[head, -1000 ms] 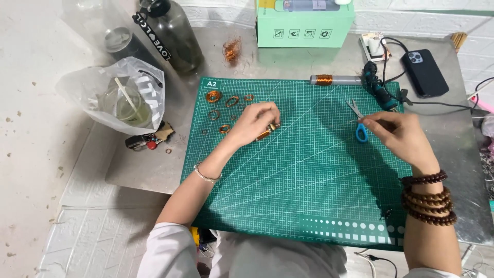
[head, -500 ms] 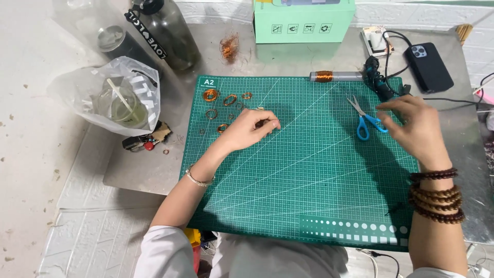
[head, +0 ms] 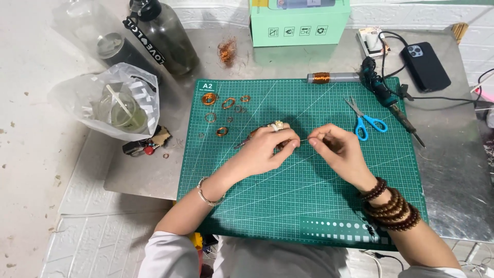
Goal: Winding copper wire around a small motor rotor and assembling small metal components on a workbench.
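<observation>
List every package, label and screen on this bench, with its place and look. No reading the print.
Cardboard box: far edge, centre; mint green, a row of small square icons.
Phone: far right; black, lying back up, so no screen shows.
Plastic bag: left of the mat; clear, crumpled.
Dark bottle: far left; a black printed strap.

green box (head: 298,23): rectangular, mint green with small dark icons on the front, well beyond both hands at the table's far edge
plastic bag (head: 110,100): clear, crumpled, far left of the left hand (head: 267,149)
phone (head: 426,66): dark, back up so no screen showing, far right beyond the right hand (head: 337,152)
</observation>
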